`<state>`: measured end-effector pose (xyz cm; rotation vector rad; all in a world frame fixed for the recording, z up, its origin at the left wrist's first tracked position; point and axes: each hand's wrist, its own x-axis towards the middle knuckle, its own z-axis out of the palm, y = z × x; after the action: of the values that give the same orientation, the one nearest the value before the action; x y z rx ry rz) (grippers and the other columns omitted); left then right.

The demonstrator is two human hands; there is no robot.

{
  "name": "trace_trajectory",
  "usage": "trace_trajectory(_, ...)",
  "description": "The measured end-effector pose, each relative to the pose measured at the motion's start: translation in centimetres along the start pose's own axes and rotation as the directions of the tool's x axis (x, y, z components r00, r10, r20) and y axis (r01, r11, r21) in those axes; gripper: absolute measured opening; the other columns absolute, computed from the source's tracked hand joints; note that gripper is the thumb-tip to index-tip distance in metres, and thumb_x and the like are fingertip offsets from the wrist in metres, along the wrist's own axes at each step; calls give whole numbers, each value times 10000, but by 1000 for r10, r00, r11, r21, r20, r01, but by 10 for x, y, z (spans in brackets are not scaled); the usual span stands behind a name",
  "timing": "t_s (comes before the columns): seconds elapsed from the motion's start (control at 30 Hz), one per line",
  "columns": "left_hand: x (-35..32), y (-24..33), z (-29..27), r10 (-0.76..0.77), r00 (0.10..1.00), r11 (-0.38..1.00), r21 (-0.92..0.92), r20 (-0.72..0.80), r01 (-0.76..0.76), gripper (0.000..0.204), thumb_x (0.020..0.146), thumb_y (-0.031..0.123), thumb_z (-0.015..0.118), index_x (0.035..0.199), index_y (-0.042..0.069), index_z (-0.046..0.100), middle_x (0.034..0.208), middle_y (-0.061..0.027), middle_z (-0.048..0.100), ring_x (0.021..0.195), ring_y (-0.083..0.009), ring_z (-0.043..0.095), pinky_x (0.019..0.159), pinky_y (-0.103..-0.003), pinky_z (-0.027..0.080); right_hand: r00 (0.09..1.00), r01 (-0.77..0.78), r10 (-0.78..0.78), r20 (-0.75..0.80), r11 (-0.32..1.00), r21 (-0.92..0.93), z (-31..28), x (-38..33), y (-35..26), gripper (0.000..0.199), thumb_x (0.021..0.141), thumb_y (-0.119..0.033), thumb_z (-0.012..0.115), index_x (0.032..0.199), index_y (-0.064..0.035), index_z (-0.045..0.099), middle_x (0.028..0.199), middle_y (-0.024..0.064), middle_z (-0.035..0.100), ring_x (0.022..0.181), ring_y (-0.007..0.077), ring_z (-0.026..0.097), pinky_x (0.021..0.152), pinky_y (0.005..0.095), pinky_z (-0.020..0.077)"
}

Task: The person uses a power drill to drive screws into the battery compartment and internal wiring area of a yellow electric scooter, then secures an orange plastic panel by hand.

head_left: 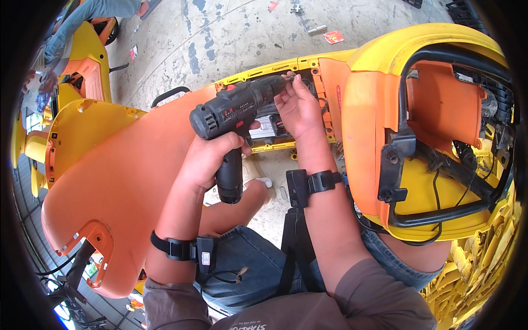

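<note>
A black cordless drill [234,113] lies level above the open middle of an orange and yellow scooter body, its nose to the right. My left hand [212,154] is wrapped round its grip, and the battery base shows below the fist. At the nose, my right hand [300,107] has thumb and fingers pinched together by the bit; what sits between the fingertips is too small to tell. Under the drill, a yellow-edged compartment [256,147] holds a silver box [263,127] with a label, and wires.
An orange panel [126,181] spreads left of the drill. On the right rises the yellow tail [379,55] with a black tube frame [407,99]. Another yellow scooter [88,55] and a person's leg [82,19] are at the far left. Yellow panels [478,264] are piled at lower right.
</note>
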<state>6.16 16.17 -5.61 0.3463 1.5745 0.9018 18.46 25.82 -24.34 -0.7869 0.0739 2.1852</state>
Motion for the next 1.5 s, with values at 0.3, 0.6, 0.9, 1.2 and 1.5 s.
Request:
trace_trajectory(0.3, 4, -4, -3, 27, 1000, 994, 102, -8, -26, 495, 737, 39, 592, 1228, -14, 634, 1101, -91, 705, 795, -143, 627, 737, -294, 523, 998, -52, 53, -40, 998, 25, -2, 0, -4, 216, 1012, -330, 597, 1109, -142, 639, 1060, -12, 681, 992, 140, 610, 848, 307, 469)
trace_trajectory(0.6, 7, -7, -9, 139, 990, 913, 384, 28, -139, 401, 749, -16, 616, 1146, 12, 663, 961, -40, 689, 834, -120, 615, 757, -298, 520, 997, -65, 65, -46, 998, 0, -4, 1, -4, 260, 1021, -355, 575, 1109, -116, 628, 1048, 29, 692, 1004, 168, 623, 885, 327, 456)
trace_trajectory(0.9, 7, -9, -13, 161, 987, 809, 576, -31, -114, 305, 727, -18, 682, 1029, 15, 657, 892, -21, 664, 830, -120, 624, 782, -302, 526, 992, -120, 118, -39, 992, -32, -13, 6, -10, 268, 1015, -359, 584, 1102, -110, 630, 1028, 41, 694, 981, 193, 646, 900, 360, 486)
trace_trajectory(1.2, 5, -7, -6, 177, 984, 794, 586, 37, -165, 687, 733, -25, 693, 1400, 31, 539, 1128, -96, 712, 1029, -139, 666, 921, -304, 514, 988, -143, 141, -57, 989, -39, -16, 7, -13, 259, 1023, -348, 570, 1103, -112, 638, 1008, 47, 704, 977, 201, 659, 912, 379, 500)
trace_trajectory(1.5, 13, -10, 0, 238, 970, 767, 604, 47, -218, 660, 736, -19, 692, 1379, 36, 556, 1121, -113, 711, 1026, -152, 674, 923, -307, 515, 993, -111, 112, -25, 993, 37, -16, 8, -11, 269, 1039, -355, 537, 1109, -116, 640, 1020, 50, 714, 982, 206, 664, 922, 401, 507)
